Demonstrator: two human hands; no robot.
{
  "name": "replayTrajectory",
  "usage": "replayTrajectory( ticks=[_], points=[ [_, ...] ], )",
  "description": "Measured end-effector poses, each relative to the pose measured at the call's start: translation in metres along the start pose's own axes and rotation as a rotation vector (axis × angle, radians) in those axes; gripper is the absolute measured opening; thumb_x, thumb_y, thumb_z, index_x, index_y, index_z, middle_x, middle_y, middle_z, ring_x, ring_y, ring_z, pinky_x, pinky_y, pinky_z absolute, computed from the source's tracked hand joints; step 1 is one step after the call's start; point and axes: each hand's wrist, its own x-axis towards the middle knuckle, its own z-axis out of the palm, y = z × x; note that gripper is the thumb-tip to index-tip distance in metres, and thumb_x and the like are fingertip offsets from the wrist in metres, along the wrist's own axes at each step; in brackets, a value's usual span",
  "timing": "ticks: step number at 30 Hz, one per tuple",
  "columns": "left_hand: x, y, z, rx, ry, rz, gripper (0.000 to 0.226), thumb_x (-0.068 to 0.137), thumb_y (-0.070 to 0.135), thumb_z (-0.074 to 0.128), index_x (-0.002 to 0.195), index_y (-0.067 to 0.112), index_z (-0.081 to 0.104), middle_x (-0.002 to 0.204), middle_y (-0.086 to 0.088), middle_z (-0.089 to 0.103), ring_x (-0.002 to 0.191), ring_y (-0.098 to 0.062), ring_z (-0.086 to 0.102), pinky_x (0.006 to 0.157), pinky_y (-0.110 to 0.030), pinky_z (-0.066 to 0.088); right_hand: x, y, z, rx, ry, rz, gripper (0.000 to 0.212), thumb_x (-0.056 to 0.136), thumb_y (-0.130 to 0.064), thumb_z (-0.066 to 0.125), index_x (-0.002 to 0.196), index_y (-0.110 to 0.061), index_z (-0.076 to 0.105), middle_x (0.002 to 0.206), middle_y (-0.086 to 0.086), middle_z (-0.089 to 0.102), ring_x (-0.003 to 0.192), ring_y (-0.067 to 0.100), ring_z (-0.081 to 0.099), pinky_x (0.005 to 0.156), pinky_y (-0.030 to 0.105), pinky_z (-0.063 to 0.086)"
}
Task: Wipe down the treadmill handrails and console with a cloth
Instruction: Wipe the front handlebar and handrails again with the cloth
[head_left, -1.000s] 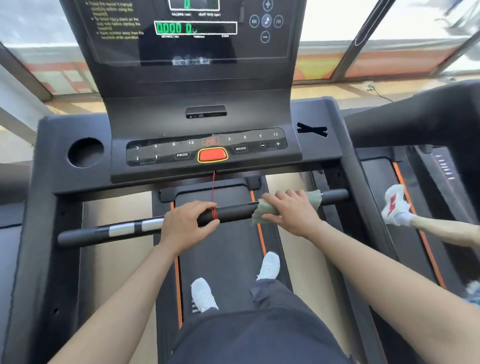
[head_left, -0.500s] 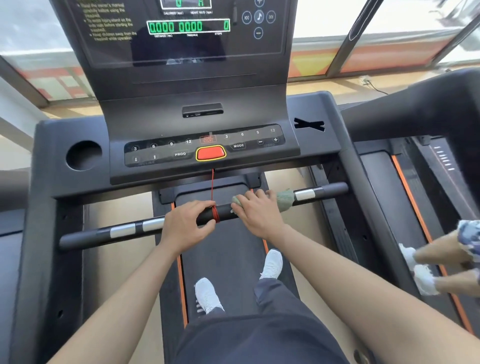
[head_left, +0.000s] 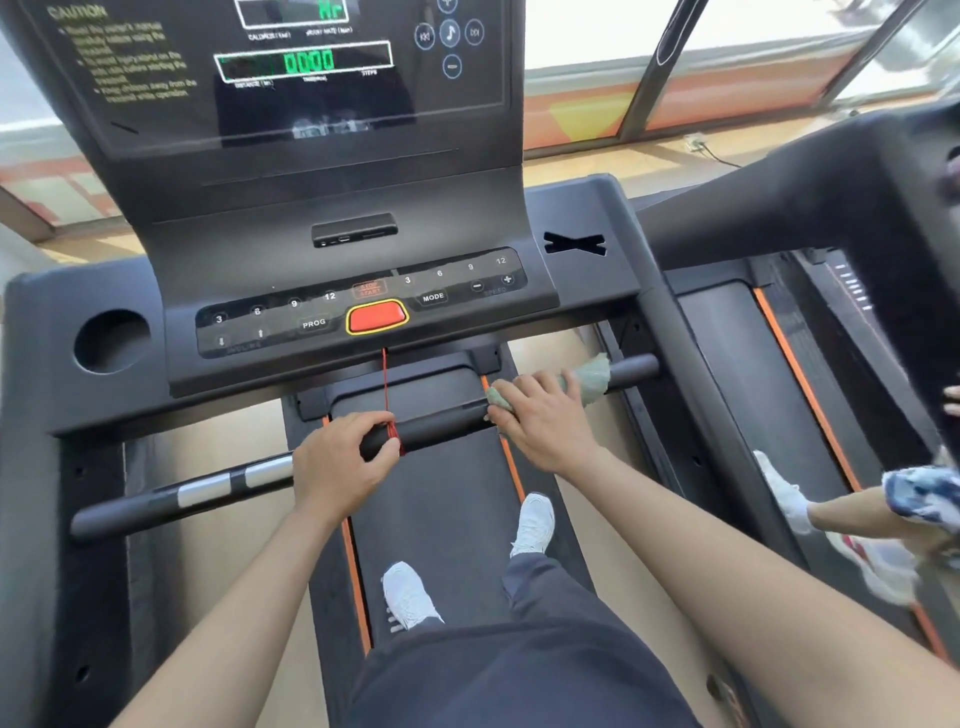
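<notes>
The right hand (head_left: 545, 423) curls its fingers (head_left: 532, 387) round the pale green cloth (head_left: 589, 375) wrapped on the black tubular handrail (head_left: 441, 428), whose long axis runs from 8 to 2 o'clock, while the left hand (head_left: 340, 467) grips the bare bar at the cloth's 8 o'clock.

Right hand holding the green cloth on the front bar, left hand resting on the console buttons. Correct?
Not quite: in the head view the left hand isn't up there; it grips the front bar beside the red cord. The right hand does hold the green cloth on that bar.
</notes>
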Motion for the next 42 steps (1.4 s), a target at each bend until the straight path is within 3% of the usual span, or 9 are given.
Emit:
replayTrajectory(
  ticks=[4, 8, 13, 18, 21, 30, 34, 39, 42],
  points=[
    [0.004, 0.008, 0.009, -0.013, 0.042, -0.088, 0.043, 0.08, 0.056, 0.044, 0.102, 0.033, 0.073, 0.104, 0.015, 0.072, 0.095, -0.015, 0.067, 0.075, -0.033, 0.049, -0.009, 0.038, -0.009, 0.012, 0.023, 0.152, 0.043, 0.093, -0.066, 0.034, 0.117, -0.038, 0.056, 0.117, -0.009, 0.059, 0.125, 0.026, 0.046, 0.11, 0.059, 0.021],
    [0.012, 0.016, 0.012, -0.019, 0.072, -0.044, 0.046, 0.082, 0.053, 0.046, 0.106, 0.026, 0.074, 0.11, 0.01, 0.071, 0.098, -0.017, 0.066, 0.078, -0.034, 0.05, -0.013, 0.075, -0.014, 0.021, 0.034, 0.251, 0.048, 0.089, -0.069, 0.036, 0.117, -0.037, 0.059, 0.127, -0.008, 0.057, 0.134, 0.023, 0.037, 0.113, 0.059, 0.016],
    [0.024, 0.015, 0.01, 0.075, -0.012, -0.013, 0.05, 0.083, 0.056, 0.044, 0.11, 0.026, 0.074, 0.114, 0.008, 0.071, 0.105, -0.019, 0.066, 0.078, -0.036, 0.05, -0.011, 0.093, -0.016, 0.05, 0.092, 0.291, 0.049, 0.092, -0.062, 0.036, 0.113, -0.028, 0.065, 0.12, -0.004, 0.062, 0.134, 0.027, 0.038, 0.118, 0.051, 0.016],
    [0.024, 0.019, 0.01, 0.206, -0.151, -0.038, 0.054, 0.078, 0.065, 0.033, 0.107, 0.039, 0.07, 0.097, 0.015, 0.07, 0.095, -0.02, 0.067, 0.072, -0.031, 0.045, -0.006, 0.052, -0.015, 0.079, -0.001, 0.339, 0.042, 0.095, -0.058, 0.032, 0.109, -0.032, 0.062, 0.12, -0.011, 0.061, 0.136, 0.036, 0.032, 0.112, 0.07, 0.003],
    [0.026, 0.02, 0.008, 0.215, -0.17, -0.054, 0.06, 0.077, 0.068, 0.026, 0.106, 0.04, 0.069, 0.097, 0.017, 0.07, 0.094, -0.021, 0.067, 0.074, -0.032, 0.046, -0.004, 0.025, -0.014, 0.134, -0.024, 0.351, 0.039, 0.095, -0.056, 0.032, 0.112, -0.037, 0.061, 0.12, -0.012, 0.06, 0.136, 0.035, 0.03, 0.109, 0.072, -0.004],
    [0.027, 0.015, 0.004, 0.181, -0.246, 0.009, 0.064, 0.075, 0.069, 0.025, 0.113, 0.04, 0.067, 0.099, 0.017, 0.07, 0.096, -0.018, 0.066, 0.078, -0.034, 0.047, -0.005, -0.065, -0.001, 0.18, -0.028, 0.102, 0.037, 0.093, -0.057, 0.04, 0.116, -0.035, 0.059, 0.118, -0.01, 0.06, 0.126, 0.032, 0.042, 0.112, 0.068, 0.003],
    [0.027, 0.004, -0.006, -0.038, -0.269, -0.005, 0.058, 0.076, 0.063, 0.036, 0.114, 0.036, 0.072, 0.108, 0.015, 0.073, 0.101, -0.015, 0.066, 0.085, -0.035, 0.05, -0.003, -0.09, 0.002, 0.169, -0.03, 0.004, 0.045, 0.091, -0.06, 0.04, 0.118, -0.029, 0.057, 0.115, -0.007, 0.06, 0.118, 0.031, 0.047, 0.113, 0.066, 0.011],
    [0.025, 0.004, -0.01, -0.136, -0.248, -0.019, 0.051, 0.077, 0.06, 0.043, 0.11, 0.036, 0.073, 0.105, 0.017, 0.073, 0.098, -0.012, 0.066, 0.088, -0.037, 0.052, -0.005, -0.073, 0.0, 0.111, -0.034, -0.131, 0.054, 0.091, -0.062, 0.041, 0.133, -0.03, 0.049, 0.124, -0.004, 0.058, 0.118, 0.03, 0.048, 0.112, 0.063, 0.019],
    [0.025, 0.003, -0.007, -0.128, -0.227, -0.032, 0.05, 0.076, 0.06, 0.043, 0.108, 0.037, 0.073, 0.104, 0.018, 0.073, 0.098, -0.013, 0.067, 0.086, -0.038, 0.052, -0.006, -0.048, -0.003, 0.089, -0.016, -0.059, 0.051, 0.09, -0.066, 0.039, 0.129, -0.035, 0.051, 0.121, -0.006, 0.059, 0.117, 0.03, 0.048, 0.11, 0.061, 0.018]
  ],
)
